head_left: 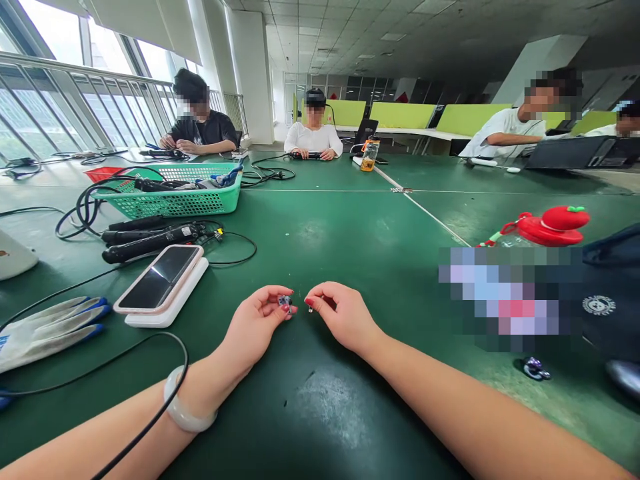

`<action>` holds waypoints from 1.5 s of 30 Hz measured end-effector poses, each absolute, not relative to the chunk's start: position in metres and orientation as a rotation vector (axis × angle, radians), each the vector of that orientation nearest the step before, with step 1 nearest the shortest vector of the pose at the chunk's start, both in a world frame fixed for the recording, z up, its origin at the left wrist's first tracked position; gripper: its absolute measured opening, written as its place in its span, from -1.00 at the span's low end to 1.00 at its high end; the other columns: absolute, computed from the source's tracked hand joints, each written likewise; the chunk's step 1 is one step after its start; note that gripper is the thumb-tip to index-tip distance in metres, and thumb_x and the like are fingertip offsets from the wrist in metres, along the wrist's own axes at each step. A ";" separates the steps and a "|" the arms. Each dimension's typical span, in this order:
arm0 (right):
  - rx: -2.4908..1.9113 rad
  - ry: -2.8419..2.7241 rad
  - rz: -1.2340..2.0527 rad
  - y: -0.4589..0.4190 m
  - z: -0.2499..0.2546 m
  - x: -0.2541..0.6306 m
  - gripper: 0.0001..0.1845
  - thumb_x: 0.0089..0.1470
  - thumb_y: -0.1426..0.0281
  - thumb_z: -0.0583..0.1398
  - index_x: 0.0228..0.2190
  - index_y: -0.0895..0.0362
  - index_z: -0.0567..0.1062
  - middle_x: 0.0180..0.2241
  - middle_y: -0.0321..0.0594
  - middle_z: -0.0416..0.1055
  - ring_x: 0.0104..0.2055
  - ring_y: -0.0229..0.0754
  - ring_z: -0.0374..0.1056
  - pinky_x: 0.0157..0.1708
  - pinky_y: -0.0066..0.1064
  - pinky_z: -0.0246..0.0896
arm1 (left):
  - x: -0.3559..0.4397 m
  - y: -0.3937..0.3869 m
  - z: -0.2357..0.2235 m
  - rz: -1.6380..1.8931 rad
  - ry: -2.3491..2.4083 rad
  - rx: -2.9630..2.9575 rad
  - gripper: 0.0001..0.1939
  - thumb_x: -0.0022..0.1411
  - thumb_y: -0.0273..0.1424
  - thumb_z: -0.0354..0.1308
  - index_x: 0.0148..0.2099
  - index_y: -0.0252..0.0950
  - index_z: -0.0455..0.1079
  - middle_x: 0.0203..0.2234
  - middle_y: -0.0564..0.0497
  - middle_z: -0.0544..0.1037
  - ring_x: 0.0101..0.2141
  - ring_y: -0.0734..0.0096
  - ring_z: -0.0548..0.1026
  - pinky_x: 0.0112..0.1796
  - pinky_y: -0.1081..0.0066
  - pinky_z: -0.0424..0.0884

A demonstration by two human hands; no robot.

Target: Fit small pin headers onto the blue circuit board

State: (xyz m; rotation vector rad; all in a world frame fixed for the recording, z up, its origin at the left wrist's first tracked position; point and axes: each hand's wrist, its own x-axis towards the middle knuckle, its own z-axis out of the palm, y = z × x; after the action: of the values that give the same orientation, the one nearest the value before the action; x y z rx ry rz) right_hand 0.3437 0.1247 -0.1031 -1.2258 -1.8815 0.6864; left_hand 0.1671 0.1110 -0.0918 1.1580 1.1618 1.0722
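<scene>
My left hand (pixel 256 323) is closed, with thumb and fingertips gripping a small grey-and-dark piece (pixel 285 301) that has a metallic look. It is too small for me to tell its kind. A short gap to the right, my right hand (pixel 345 313) pinches a tiny shiny piece (pixel 310 308) between thumb and forefinger. Most of that piece is hidden by the fingertips. Both hands are over the middle of the green table (pixel 320 413), fingertips facing each other. A pale bangle (pixel 183 407) circles my left wrist.
To the left lie a phone (pixel 160 279) on a white box (pixel 170 310), work gloves (pixel 50 330), black handled tools (pixel 150 243) and a teal basket (pixel 187 200). A black cable (pixel 185 353) crosses my left forearm. On the right are a red-lidded bottle (pixel 550 227) and a dark bag (pixel 613 287). Several people sit beyond.
</scene>
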 end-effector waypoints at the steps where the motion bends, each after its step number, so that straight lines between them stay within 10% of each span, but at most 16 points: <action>1: -1.228 -1.937 0.632 0.126 -0.104 0.345 -0.87 0.14 0.43 0.18 -0.42 0.11 0.52 -0.44 -0.31 0.46 -0.39 -0.29 0.28 -0.32 -0.43 0.18 | 0.167 0.112 -0.092 1.106 1.186 1.138 -0.66 -0.06 -0.38 0.27 -0.17 -0.33 0.40 -0.41 0.03 0.52 -0.32 0.40 0.52 -0.19 0.39 0.40; 11: -1.123 -2.425 0.214 0.120 -0.113 0.336 -0.73 0.17 0.32 0.19 -0.09 -0.08 0.54 0.05 -0.21 0.35 0.03 -0.06 0.14 0.01 -0.12 0.10 | 0.166 0.114 -0.092 1.253 1.233 1.102 -0.65 -0.08 -0.40 0.21 -0.16 -0.31 0.39 -0.44 0.08 0.45 -0.36 0.46 0.47 -0.28 0.45 0.36; 30: -1.327 -2.288 0.344 0.129 -0.110 0.345 -0.95 0.05 0.38 0.30 -0.39 0.09 0.58 -0.32 -0.23 0.47 -0.20 -0.16 0.24 -0.16 -0.27 0.08 | 0.169 0.110 -0.094 1.046 1.036 1.035 -0.66 -0.06 -0.35 0.36 -0.20 -0.31 0.43 -0.38 0.05 0.53 -0.27 0.43 0.49 -0.08 0.33 0.40; 45: -1.258 -2.474 0.131 0.131 -0.113 0.341 -0.87 0.16 0.39 0.21 -0.41 0.15 0.50 -0.37 -0.23 0.40 -0.25 -0.19 0.21 -0.25 -0.33 0.04 | 0.171 0.113 -0.092 1.019 1.238 1.243 -0.62 0.01 -0.27 0.26 -0.12 -0.34 0.44 -0.50 0.05 0.46 -0.49 0.50 0.39 -0.52 0.51 0.27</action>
State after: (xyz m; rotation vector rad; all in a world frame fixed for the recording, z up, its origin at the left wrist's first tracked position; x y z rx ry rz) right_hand 0.3413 0.1312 -0.1129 -1.2577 -2.4737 0.1312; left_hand 0.1709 0.1128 -0.0918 1.2433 1.2382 1.0186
